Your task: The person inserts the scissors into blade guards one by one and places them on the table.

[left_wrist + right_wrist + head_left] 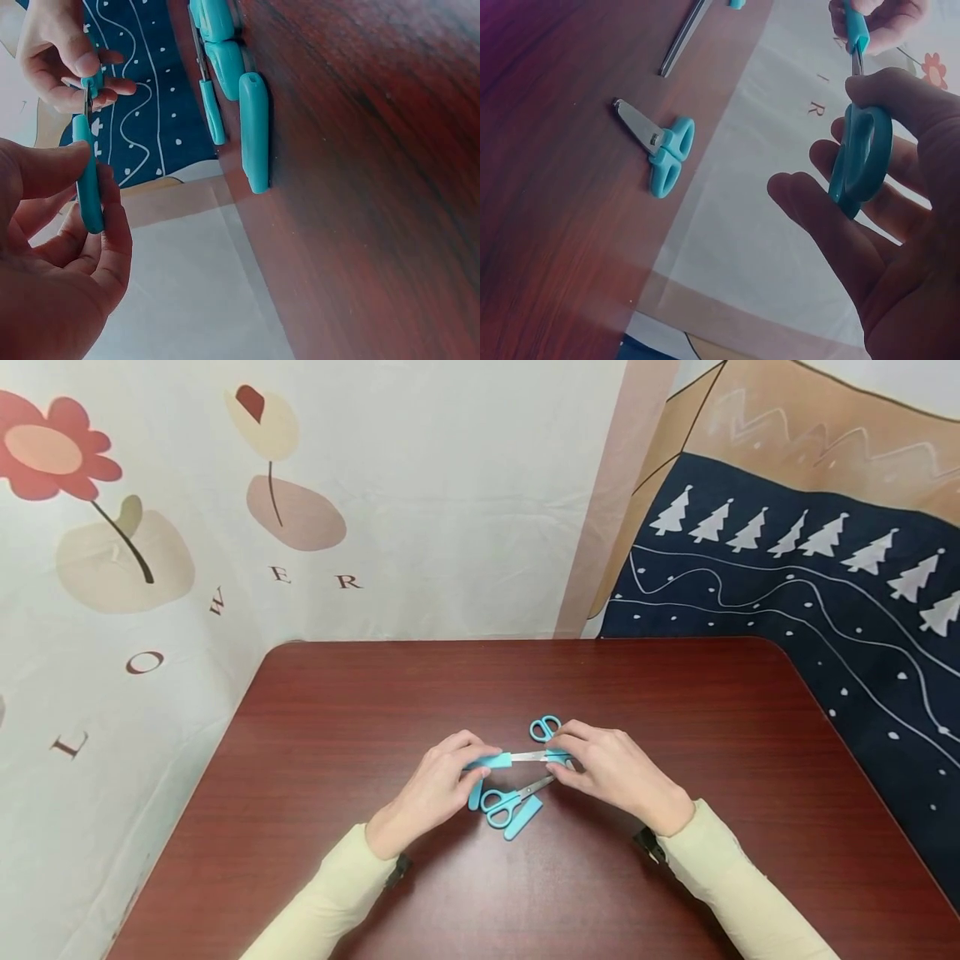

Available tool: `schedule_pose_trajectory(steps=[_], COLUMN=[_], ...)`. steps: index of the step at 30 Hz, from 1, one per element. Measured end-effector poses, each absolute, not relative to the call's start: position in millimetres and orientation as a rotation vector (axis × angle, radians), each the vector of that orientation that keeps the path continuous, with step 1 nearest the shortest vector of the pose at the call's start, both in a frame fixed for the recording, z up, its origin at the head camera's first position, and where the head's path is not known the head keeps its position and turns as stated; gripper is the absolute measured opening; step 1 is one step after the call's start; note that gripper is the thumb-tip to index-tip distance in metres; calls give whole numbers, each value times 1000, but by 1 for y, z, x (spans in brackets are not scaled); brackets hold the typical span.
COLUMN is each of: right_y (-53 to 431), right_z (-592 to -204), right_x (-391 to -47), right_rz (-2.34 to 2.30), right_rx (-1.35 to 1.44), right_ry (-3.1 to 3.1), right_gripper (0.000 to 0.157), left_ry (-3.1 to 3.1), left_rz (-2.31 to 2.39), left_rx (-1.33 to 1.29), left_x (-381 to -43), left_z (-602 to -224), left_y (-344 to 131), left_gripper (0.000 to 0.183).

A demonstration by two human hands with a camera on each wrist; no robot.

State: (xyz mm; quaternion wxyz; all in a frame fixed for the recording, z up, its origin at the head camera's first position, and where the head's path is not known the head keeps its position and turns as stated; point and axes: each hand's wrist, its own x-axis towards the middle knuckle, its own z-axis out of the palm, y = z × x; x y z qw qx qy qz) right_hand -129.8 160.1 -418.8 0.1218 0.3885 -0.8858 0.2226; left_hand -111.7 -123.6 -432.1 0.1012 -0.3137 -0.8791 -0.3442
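My left hand [437, 778] pinches a light-blue blade cover [88, 187] between thumb and fingers. The right hand [609, 767] holds a pair of scissors [883, 161] by its light-blue handles. Their metal blades point left, tips inside the open end of the cover, with a stretch of bare blade showing between the hands. Below them on the table lies a second pair of scissors [501, 807], uncovered. A third pair [660, 146] lies beyond the right hand, its blades partly hidden by that hand in the head view.
Two loose blue covers lie on the reddish-brown table [360, 693]: one cover [523, 818] beside the near scissors, another cover [475, 796] just under the left hand. Behind the table hangs a printed cloth [450, 527]; a dark-blue patterned cloth [750, 577] hangs at the right.
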Motion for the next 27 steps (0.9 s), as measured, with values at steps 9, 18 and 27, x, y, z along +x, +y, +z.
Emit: schedule_pose_trajectory(steps=[9,18,27], right_y=[157,155,153], right_z=[-417,-415,-414], right_x=[-129,-127,-126], right_rz=[615,645,650], right_rx=[1118,1134,1140], right_ry=[-2557,-2544,-2544], right_gripper=[21,20,24], left_ry=[-2587,-2565,-2588], left_rz=[-1012,-1012,-1027], left_rx=[-927,-945,-947], left_x=[-112,-113,-111], left_z=[-432,-428,-426], left_y=[-120,-116,-113], left_gripper=[29,29,29])
